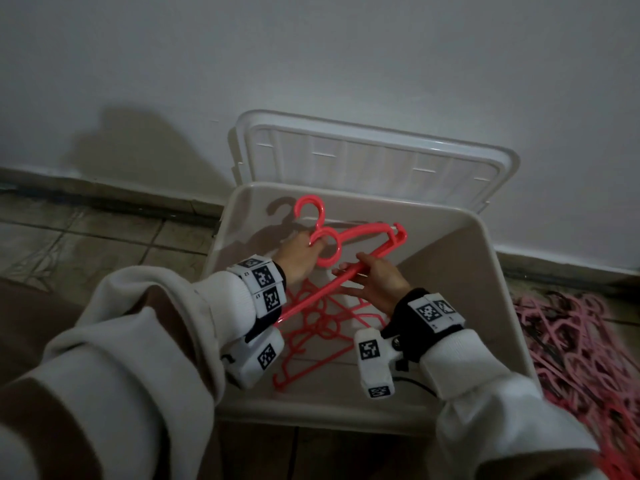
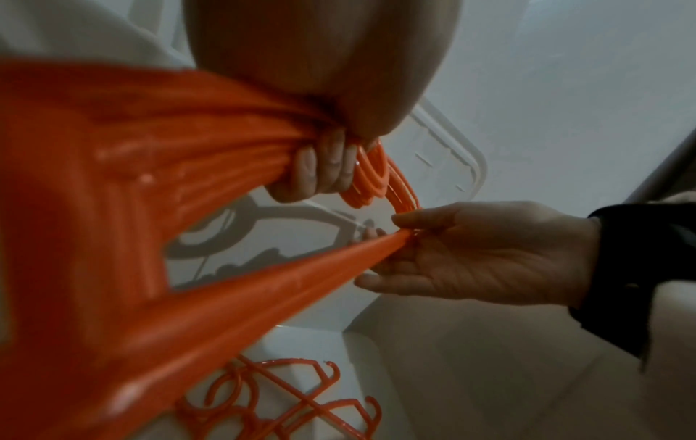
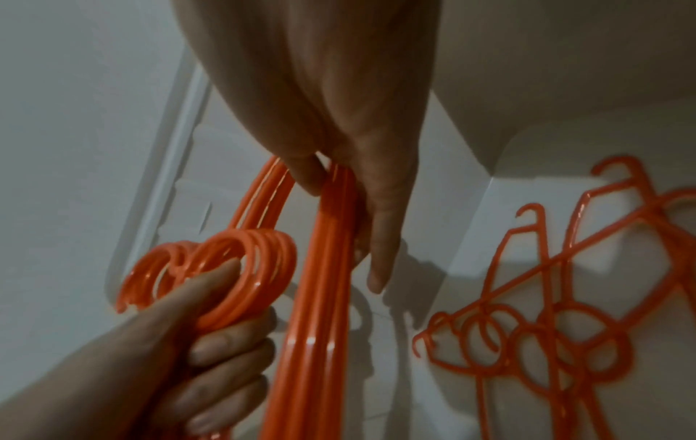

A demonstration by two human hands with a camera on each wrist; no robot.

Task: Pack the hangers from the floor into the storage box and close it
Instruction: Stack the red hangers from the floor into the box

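Both hands' fingers [image 3: 226,351] grip hanger stack [image 1: 367,251].

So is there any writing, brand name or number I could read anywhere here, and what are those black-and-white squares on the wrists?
No readable words or brand names in any view.
Wrist bands: black-and-white square code patterns, not text; tiny characters beside them are too small to read.
Wrist cameras: the same kind of code squares, no words.
Storage box, lid, hangers: no label visible.

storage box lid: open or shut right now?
Open. The lid stands tipped up behind the storage box, leaning at the wall, and the box interior is exposed with loose hangers on its bottom.
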